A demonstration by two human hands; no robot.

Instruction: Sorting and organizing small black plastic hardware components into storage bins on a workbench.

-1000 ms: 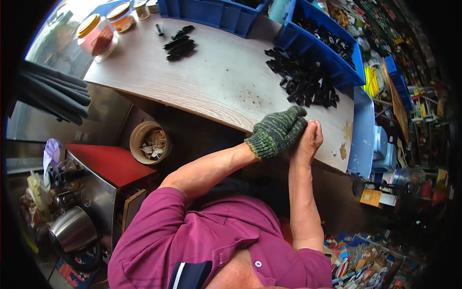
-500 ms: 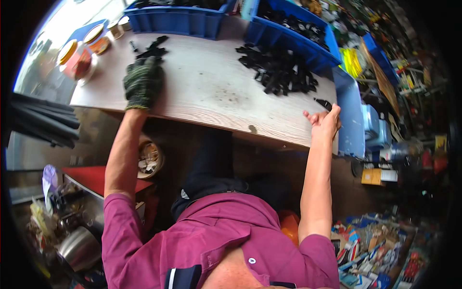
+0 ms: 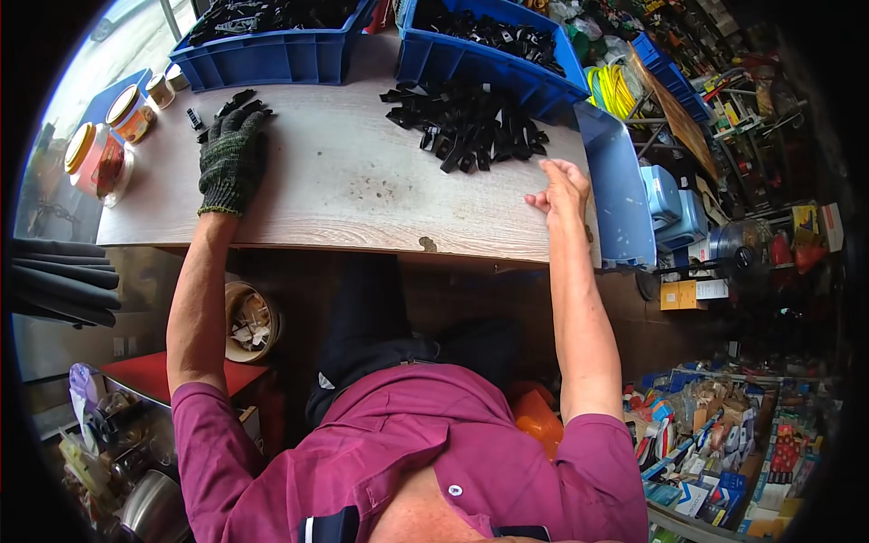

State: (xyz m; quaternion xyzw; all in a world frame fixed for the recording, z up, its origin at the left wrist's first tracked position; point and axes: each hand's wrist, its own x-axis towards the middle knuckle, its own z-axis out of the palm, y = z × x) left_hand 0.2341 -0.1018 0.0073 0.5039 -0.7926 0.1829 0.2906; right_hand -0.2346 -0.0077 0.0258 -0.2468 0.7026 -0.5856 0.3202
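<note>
My left hand (image 3: 233, 165), in a dark green knitted glove, lies palm down at the far left of the table. Its fingers are stretched out over a few small black plastic pieces (image 3: 237, 100), partly hiding them. My right hand (image 3: 565, 188) is bare, above the table's right end beside a heap of similar black pieces (image 3: 471, 127). Thumb and fingers stand apart there, the fingers slightly bent, and no piece shows between them. Both hands rest at or just above the pale wood-grain table (image 3: 317, 195).
Two blue crates, one left (image 3: 262, 61) and one right (image 3: 489, 59), hold black pieces along the back. Lidded jars (image 3: 98, 163) stand at the left edge. A blue bin (image 3: 620, 185) adjoins the right end. Below the table is a round waste bucket (image 3: 272, 312).
The black piece in my right hand is gone from it, and that hand has moved forward toward the heap. My left hand's fingers have spread over the small pieces. The whole view has shifted.
</note>
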